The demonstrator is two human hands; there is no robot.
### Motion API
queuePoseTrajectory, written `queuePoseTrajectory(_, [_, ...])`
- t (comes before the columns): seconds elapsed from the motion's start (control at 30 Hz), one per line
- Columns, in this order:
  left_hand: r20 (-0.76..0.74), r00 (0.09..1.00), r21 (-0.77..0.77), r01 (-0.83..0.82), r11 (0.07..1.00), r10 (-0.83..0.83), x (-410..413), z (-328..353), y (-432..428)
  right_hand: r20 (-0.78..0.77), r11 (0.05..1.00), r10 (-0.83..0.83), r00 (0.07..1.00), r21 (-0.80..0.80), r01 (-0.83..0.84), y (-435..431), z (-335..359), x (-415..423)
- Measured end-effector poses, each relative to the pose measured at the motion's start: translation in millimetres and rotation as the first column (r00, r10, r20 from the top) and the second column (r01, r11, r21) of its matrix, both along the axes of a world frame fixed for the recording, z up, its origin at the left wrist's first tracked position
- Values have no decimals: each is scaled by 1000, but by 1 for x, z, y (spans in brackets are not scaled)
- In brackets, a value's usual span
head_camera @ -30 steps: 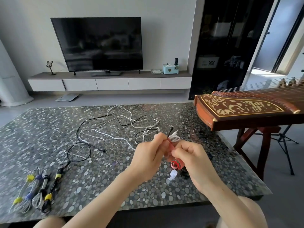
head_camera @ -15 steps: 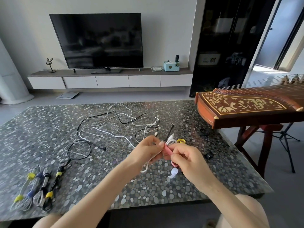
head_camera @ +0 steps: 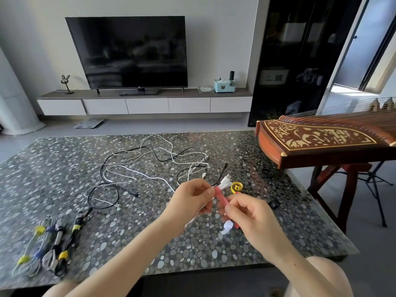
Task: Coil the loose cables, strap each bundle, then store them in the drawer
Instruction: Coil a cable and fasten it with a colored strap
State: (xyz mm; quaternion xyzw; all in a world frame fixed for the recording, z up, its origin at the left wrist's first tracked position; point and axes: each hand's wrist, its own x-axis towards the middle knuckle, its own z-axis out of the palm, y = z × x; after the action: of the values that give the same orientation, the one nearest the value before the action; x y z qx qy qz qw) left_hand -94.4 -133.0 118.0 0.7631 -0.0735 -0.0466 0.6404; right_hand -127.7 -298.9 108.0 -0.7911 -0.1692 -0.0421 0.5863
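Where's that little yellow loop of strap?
In the head view, the yellow strap loop sits on the pebble-patterned table, right of centre, just beyond the right hand pinching the red strap and beside the white cable bundle in the left hand.

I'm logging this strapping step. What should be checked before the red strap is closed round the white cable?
1. Left hand grips the white cable bundle: ok.
2. Right hand pinches the red strap: ok.
3. Strap wound fully round the bundle: cannot tell, blurred.
4. Spare yellow strap lying near on the table: ok.
5. Loose cables all coiled: not ok, they lie tangled.
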Motion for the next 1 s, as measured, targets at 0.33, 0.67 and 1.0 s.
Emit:
queuePoseTrajectory(0.33, [525, 826, 302, -407, 862, 206, -9, -12, -20, -23, 995, -40, 999, 86, 42, 2, -2, -5])
queuePoseTrajectory(0.67, [69, 967, -144, 252, 957, -244, -17, 25, 1, -255, 961, 141, 957, 268, -70, -31, -14, 22])
queuePoseTrajectory(1.0, [152, 904, 244, 359, 901, -401, -26, 43, 13, -563, 798, 519, 643, 589, -129, -32, 4, 52])
